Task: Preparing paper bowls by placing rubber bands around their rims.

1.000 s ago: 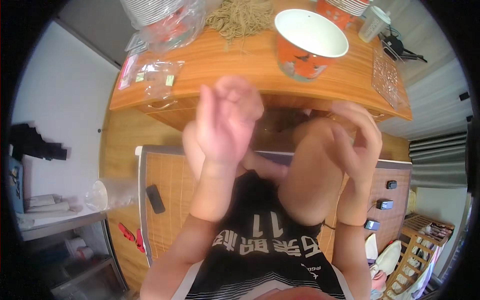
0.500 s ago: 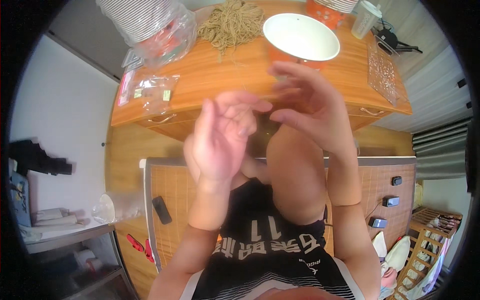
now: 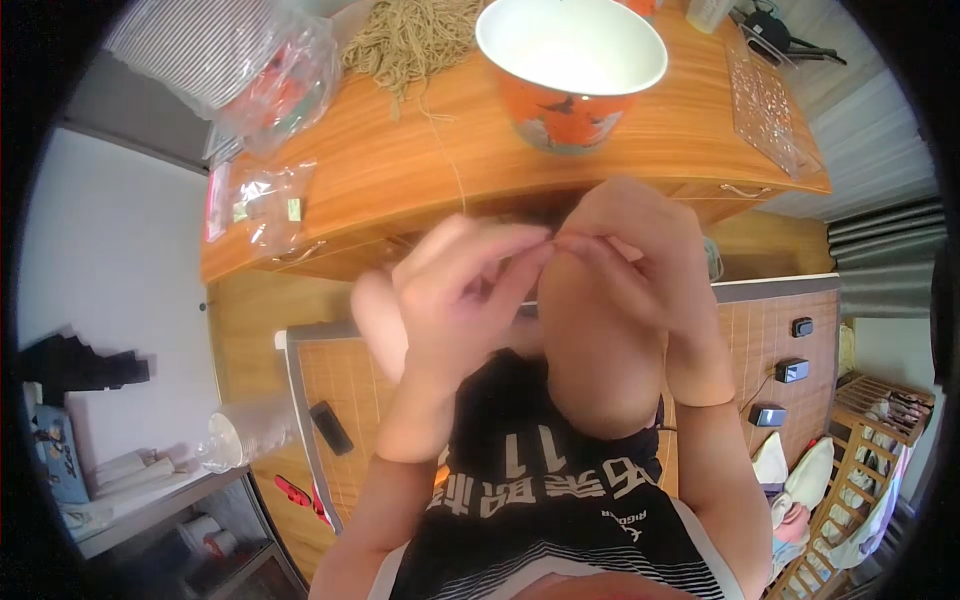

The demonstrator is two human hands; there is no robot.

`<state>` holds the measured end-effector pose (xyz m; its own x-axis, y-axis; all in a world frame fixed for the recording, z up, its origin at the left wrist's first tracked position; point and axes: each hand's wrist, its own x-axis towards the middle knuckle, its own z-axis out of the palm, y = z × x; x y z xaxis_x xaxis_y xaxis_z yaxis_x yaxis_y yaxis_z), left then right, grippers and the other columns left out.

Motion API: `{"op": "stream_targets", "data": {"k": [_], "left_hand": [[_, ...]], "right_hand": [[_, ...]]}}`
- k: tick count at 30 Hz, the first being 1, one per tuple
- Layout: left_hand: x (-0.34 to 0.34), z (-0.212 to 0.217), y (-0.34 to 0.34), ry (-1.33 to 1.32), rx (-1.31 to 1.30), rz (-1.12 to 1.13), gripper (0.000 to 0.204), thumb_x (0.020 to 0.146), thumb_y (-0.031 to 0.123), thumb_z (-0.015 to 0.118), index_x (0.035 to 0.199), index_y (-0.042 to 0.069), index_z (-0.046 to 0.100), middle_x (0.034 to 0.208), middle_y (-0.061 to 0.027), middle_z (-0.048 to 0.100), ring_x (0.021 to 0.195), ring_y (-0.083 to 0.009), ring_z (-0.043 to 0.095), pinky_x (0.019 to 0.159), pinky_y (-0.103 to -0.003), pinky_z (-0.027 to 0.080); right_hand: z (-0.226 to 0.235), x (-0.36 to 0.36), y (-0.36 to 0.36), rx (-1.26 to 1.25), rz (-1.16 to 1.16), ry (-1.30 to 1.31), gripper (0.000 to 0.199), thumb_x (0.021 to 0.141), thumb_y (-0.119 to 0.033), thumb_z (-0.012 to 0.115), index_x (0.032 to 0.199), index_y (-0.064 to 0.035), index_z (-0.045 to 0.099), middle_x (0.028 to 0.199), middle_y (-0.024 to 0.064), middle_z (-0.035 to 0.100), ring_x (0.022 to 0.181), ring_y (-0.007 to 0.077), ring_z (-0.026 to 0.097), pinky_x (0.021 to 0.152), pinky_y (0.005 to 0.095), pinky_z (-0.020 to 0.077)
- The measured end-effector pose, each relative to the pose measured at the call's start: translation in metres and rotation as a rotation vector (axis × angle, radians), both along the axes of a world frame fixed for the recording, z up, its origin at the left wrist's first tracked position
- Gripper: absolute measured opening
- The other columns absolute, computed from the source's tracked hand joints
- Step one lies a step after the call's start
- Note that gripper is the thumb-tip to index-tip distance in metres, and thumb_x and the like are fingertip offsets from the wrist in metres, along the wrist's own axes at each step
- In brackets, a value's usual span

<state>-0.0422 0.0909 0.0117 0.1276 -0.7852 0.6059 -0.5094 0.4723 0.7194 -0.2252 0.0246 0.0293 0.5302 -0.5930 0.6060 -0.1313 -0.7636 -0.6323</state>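
Observation:
My left hand (image 3: 455,290) and my right hand (image 3: 645,255) meet above my legs, both closed, their thumbs and forefingers pinched together tip to tip. A thin tan strand of yarn (image 3: 456,165) hangs over the table's front edge and runs down to my left hand. What lies between the right fingertips is too small to make out. The strand leads back to a loose heap of tan yarn (image 3: 415,40) on the table. Beyond my right hand stands a large paper tub (image 3: 568,115), orange-red outside and white inside, with its mouth up.
On the wooden table (image 3: 400,180) a wrapped stack of tubs (image 3: 215,50) stands at far left. Clear plastic packaging (image 3: 270,205) lies nearer, and a clear sheet (image 3: 765,105) lies at right. A phone (image 3: 330,428) rests on the mat (image 3: 340,375) at my left.
My hands came from apart, with fingers spread, to a pinch with fingertips together. The strand now runs to my left hand. The view has shifted, bringing the tub's side into sight.

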Motion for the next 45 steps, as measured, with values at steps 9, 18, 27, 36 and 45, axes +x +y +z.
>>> {"op": "stream_targets", "data": {"k": [9,18,27,36,45], "left_hand": [[-0.023,-0.004,-0.022,-0.07,-0.105,0.026,0.019,0.074,0.001,0.081,0.092,0.009,0.077,0.07,-0.0055,0.063,0.055,-0.0163,0.056,0.052,-0.029,0.046],[-0.038,-0.03,-0.081,0.125,-0.135,0.302,0.014,0.075,0.004,0.081,0.081,0.006,0.069,0.066,-0.0019,0.056,0.052,-0.0114,0.047,0.048,-0.027,0.038],[-0.029,-0.029,-0.09,0.099,-0.111,0.347,0.012,0.077,0.004,0.08,0.083,0.005,0.069,0.063,0.0034,0.045,0.054,-0.0071,0.038,0.048,-0.025,0.029],[-0.024,-0.034,-0.099,0.125,-0.125,0.334,0.009,0.081,0.003,0.079,0.086,0.002,0.071,0.06,0.01,0.037,0.056,-0.0006,0.028,0.048,-0.021,0.02],[-0.022,-0.034,-0.1,0.124,-0.126,0.363,0.01,0.083,0.004,0.08,0.087,0.002,0.071,0.06,0.0106,0.035,0.056,-0.0006,0.028,0.049,-0.021,0.02]], "right_hand": [[-0.002,-0.011,-0.021,-0.173,-0.189,0.203,0.01,0.087,-0.013,0.07,0.082,-0.0056,0.065,0.075,0.0093,0.061,0.072,0.0319,0.059,0.06,0.04,0.0448],[0.025,-0.024,-0.096,-0.453,-0.249,0.382,0.023,0.085,-0.006,0.072,0.107,-0.0117,0.071,0.109,0.0084,0.072,0.108,0.0297,0.065,0.116,0.0484,0.0339],[0.014,-0.001,-0.094,-0.428,-0.22,0.388,0.025,0.084,-0.004,0.072,0.108,-0.0106,0.071,0.099,0.0048,0.074,0.095,0.023,0.07,0.109,0.0458,0.0397],[0.019,0.012,-0.087,-0.335,-0.224,0.411,0.031,0.084,-0.003,0.071,0.114,-0.0107,0.068,0.084,0.0042,0.073,0.084,0.0205,0.072,0.107,0.042,0.0407],[0.039,-0.001,-0.111,-0.175,-0.062,0.246,0.034,0.087,-0.006,0.068,0.121,-0.0079,0.067,0.096,0.0094,0.071,0.091,0.0264,0.067,0.09,0.0347,0.0497]]}}
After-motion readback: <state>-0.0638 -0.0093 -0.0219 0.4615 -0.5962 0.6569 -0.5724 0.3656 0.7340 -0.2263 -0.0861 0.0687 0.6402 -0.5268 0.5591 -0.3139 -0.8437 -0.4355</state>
